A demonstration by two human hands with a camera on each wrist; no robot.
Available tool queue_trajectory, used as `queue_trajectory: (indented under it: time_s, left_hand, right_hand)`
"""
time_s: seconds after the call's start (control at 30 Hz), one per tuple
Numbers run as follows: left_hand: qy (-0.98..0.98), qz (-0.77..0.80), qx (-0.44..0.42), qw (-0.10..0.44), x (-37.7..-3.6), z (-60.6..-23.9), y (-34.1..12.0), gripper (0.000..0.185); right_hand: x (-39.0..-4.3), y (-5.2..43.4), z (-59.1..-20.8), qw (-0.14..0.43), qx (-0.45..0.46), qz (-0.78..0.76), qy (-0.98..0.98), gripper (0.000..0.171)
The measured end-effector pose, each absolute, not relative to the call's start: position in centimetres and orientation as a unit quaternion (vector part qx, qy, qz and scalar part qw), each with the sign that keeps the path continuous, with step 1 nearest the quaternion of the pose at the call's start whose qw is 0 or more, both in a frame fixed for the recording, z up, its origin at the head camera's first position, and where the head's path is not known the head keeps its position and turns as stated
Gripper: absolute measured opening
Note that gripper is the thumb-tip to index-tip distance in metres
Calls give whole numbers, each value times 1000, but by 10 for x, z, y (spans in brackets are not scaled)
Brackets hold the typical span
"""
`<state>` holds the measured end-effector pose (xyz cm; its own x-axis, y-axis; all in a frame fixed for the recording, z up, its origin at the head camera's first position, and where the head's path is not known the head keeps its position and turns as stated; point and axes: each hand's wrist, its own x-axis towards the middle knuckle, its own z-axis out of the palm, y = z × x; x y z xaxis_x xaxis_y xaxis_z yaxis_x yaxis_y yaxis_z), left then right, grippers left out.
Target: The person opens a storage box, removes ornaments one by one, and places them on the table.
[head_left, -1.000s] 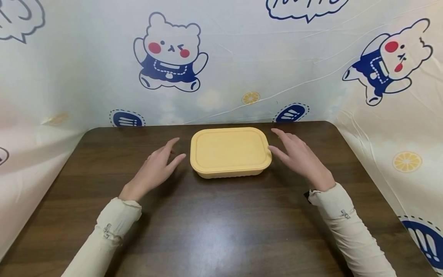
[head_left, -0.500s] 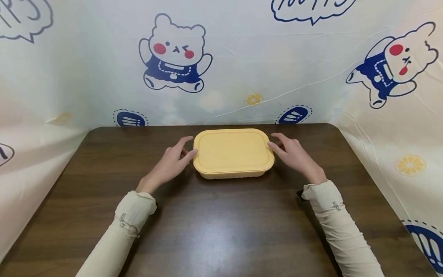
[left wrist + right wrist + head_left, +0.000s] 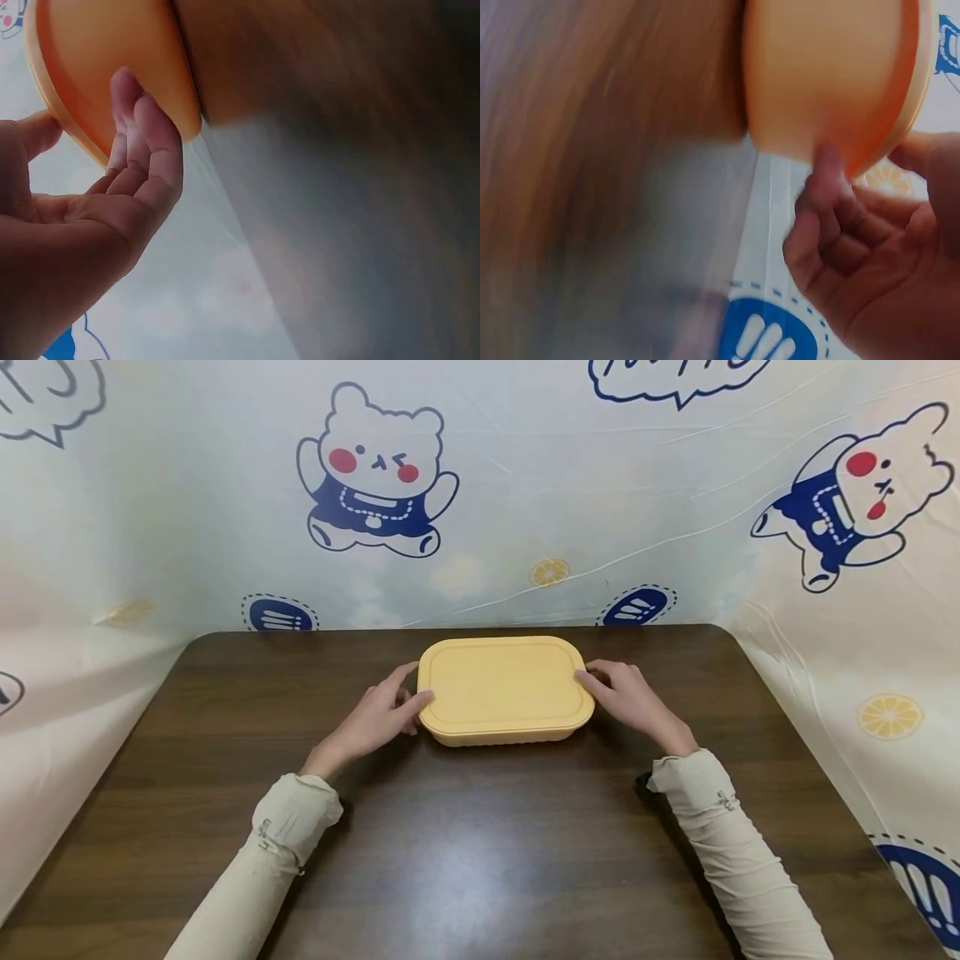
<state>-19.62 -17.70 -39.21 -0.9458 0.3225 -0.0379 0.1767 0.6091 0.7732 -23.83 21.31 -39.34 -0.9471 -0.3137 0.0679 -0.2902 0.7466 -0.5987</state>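
The yellow box (image 3: 506, 691) sits at 12 o'clock on the tabletop (image 3: 465, 860), near the far edge, lid on. What's new is the hold: a second ago the left grip (image 3: 377, 717) was spread and apart from it and the right grip (image 3: 628, 695) was wide open by its end; now both have drawn in, left at 9 o'clock, right at 3. Each is part-closed, thumb at the lid's rim, fingers bent below it against the side wall. To my eye that gives the person a two-sided hold; the box itself appears to stay flat where it is.

As for writing, I see none on the box. The cloth (image 3: 487, 518) behind carries speech bubbles at 11 and 1 o'clock, their lettering cut off and unreadable. Both cuffs, left (image 3: 296, 814) and right (image 3: 693, 781), bear dark marks too small to read.
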Motion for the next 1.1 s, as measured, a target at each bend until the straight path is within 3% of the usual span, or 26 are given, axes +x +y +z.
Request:
queue_trajectory:
  time_s: [0.43, 1.1]
  left_hand:
    - [858, 489, 103, 118, -197, -391, -171, 68]
    - [855, 503, 85, 93, -200, -391, -174, 63]
  right_hand:
    - [-232, 203, -391, 39, -136, -364, 921, 38]
    - [-232, 201, -389, 9, -139, -378, 915, 38]
